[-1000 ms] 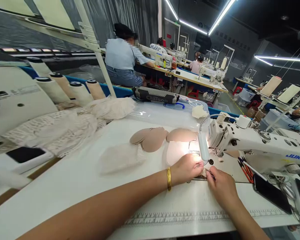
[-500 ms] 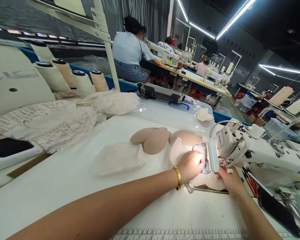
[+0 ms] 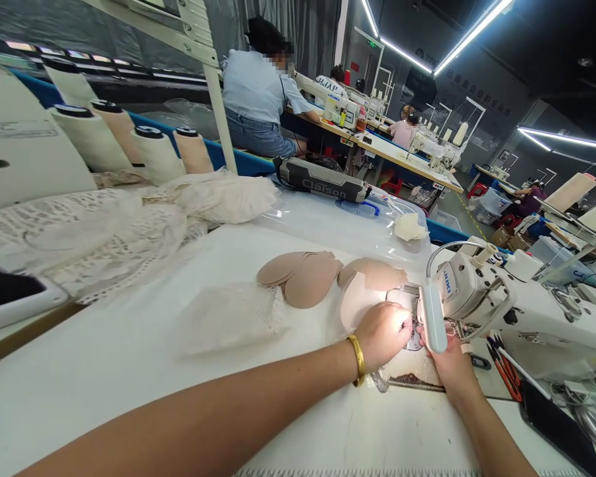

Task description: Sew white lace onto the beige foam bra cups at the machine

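Note:
Under the lit lamp (image 3: 434,321) of the white sewing machine (image 3: 487,291), my left hand (image 3: 383,334) is closed beside the needle plate, its fingertips curled out of sight. What it pinches, if anything, is hidden. My right hand (image 3: 449,364) lies just right of it, partly behind the lamp, fingers bent toward the needle area; I cannot make out anything in them. Several beige bra cup pads (image 3: 314,279) lie left of the machine. A paler pad (image 3: 356,303) sits right behind my left hand. Sheer cream fabric (image 3: 231,318) is spread further left.
Cream lace (image 3: 104,232) is heaped at the left near thread cones (image 3: 159,156). A clear plastic bin lid (image 3: 302,215) lies behind the pads. Orange-handled scissors (image 3: 507,374) and a black phone (image 3: 559,424) are at right. Co-workers (image 3: 258,86) sit at machines beyond.
My right hand has moved left, closer to my left hand, uncovering a small dark object to its right. My left hand stays closed near the needle plate. The view has shifted slightly.

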`<control>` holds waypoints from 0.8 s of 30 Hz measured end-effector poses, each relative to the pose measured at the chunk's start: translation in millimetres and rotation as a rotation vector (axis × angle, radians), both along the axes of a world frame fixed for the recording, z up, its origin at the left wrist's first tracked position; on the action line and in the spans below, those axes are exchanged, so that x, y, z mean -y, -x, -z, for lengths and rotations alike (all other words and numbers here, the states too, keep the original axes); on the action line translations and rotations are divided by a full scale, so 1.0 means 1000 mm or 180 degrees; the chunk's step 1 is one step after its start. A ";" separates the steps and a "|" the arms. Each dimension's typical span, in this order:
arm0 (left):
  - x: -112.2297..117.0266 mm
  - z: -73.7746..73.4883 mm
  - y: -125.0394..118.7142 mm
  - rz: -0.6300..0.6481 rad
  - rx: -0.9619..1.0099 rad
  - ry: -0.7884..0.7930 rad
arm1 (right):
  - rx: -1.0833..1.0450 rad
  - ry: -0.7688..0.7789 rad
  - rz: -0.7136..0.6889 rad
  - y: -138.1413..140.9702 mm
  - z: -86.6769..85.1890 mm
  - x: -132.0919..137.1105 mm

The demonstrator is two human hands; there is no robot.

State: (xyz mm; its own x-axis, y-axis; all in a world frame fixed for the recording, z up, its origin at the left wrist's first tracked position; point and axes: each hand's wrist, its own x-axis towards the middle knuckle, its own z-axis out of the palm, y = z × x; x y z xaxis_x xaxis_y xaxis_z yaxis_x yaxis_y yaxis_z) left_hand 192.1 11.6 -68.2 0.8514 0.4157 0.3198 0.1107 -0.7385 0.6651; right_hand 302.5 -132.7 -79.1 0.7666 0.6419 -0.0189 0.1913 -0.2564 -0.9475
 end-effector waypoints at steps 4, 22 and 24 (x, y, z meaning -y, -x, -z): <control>0.000 0.000 0.000 -0.0041 -0.0030 -0.0006 | -0.0045 -0.0013 0.0069 0.004 -0.002 -0.001; 0.001 -0.004 0.001 -0.0072 -0.0154 0.0023 | -0.0154 0.0152 0.0367 0.017 -0.020 -0.005; 0.001 -0.005 0.001 -0.0069 -0.0176 0.0029 | -0.0162 0.0169 0.0375 0.017 -0.021 -0.006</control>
State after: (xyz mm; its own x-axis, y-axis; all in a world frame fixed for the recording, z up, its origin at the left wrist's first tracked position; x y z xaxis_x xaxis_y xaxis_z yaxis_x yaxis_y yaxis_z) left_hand 191.1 10.7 -63.2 0.8585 0.4368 0.2688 0.1633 -0.7296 0.6641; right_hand 285.3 -127.0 -58.0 0.8338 0.5445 -0.0911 0.1091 -0.3243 -0.9396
